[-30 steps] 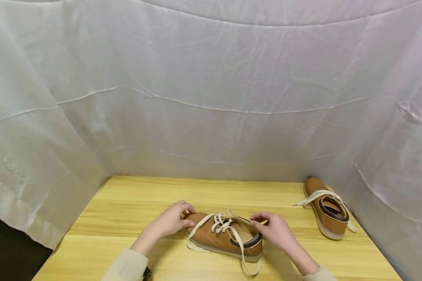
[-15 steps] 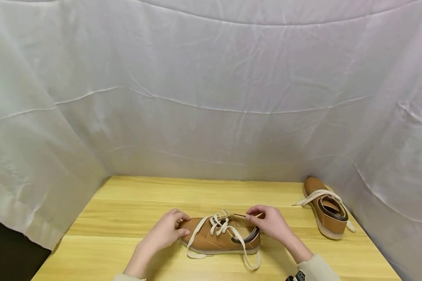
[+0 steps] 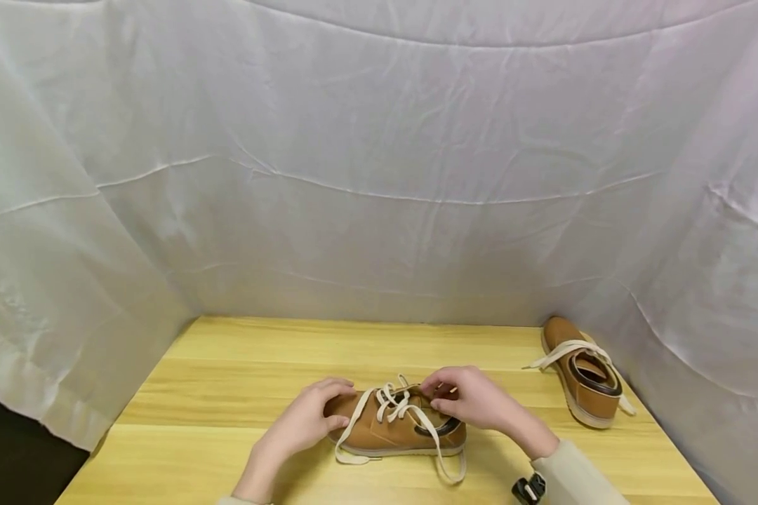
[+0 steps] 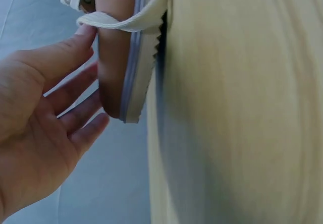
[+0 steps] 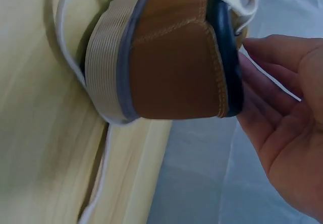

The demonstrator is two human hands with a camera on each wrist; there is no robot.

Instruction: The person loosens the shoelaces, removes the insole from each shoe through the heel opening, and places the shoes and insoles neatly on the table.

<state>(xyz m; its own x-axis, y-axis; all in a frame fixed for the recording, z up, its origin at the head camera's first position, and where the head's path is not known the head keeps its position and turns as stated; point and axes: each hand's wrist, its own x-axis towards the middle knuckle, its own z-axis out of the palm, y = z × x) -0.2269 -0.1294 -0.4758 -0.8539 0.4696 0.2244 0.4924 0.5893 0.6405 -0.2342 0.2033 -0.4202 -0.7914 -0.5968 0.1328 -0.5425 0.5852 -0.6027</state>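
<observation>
A brown lace-up shoe point(image 3: 385, 428) with a pale sole lies across the wooden table, toe to the left. My left hand point(image 3: 312, 417) grips its toe, thumb on the near side and fingers on the far side. In the left wrist view, the thumb point(image 4: 75, 42) meets the shoe beside a loose lace point(image 4: 128, 22). My right hand point(image 3: 470, 400) holds the rim of the shoe's opening with bent fingers. The right wrist view shows the heel point(image 5: 176, 67) and dark padded collar point(image 5: 229, 62) in front of those fingers, partly hiding their tips.
A matching brown shoe point(image 3: 596, 400) stands at the table's right rear, its cream laces point(image 3: 565, 351) draped loosely over it. Grey-white cloth point(image 3: 385, 231) hangs behind and along both sides of the wooden table point(image 3: 227, 393).
The near shoe has turned to lie straighter across the table. My right hand has slid left along the opening's far rim, towards the tongue. The left hand stays at the toe.
</observation>
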